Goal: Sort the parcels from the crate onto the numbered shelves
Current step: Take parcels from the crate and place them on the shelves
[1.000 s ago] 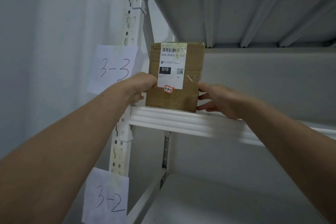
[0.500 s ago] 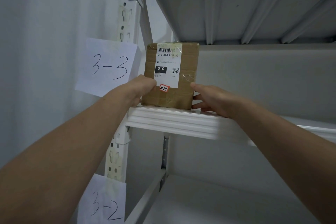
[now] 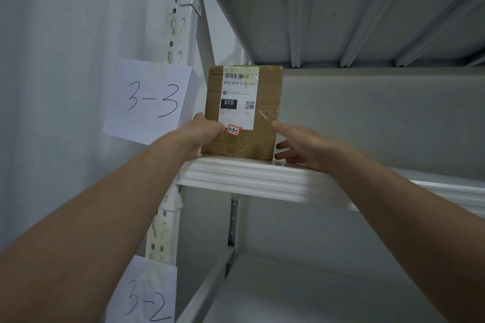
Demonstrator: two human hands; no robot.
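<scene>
Parcel [image 3: 244, 113]: we see a small brown cardboard box wrapped in clear tape, standing upright at the left end of the shelf.
Label on parcel [image 3: 238, 98]: white shipping label with a barcode, the code 010-010-L3 and further digits we cannot read surely, a black block reading 010, and a small QR code.
Sticker [image 3: 234, 130]: red-edged tag at the label's lower edge, handwritten 3-3-1.
Shelf [image 3: 257, 178]: white metal board with a ribbed front edge; the parcel rests on it, close to the left upright post [image 3: 181, 21].
Paper signs: one sheet marked 3-3 [image 3: 152, 101] is fixed to the post beside this shelf level, another marked 3-2 [image 3: 149, 296] hangs lower down.
Left hand [image 3: 202, 136]: our arm reaches up from lower left; the fingers are curled around the parcel's lower left edge, thumb on its front face by the sticker, gripping it.
Right hand [image 3: 301, 144]: arm extended from lower right; the hand is open with fingers spread, fingertips at the parcel's right side near the shelf surface, holding nothing; whether they touch the box we cannot tell.
</scene>
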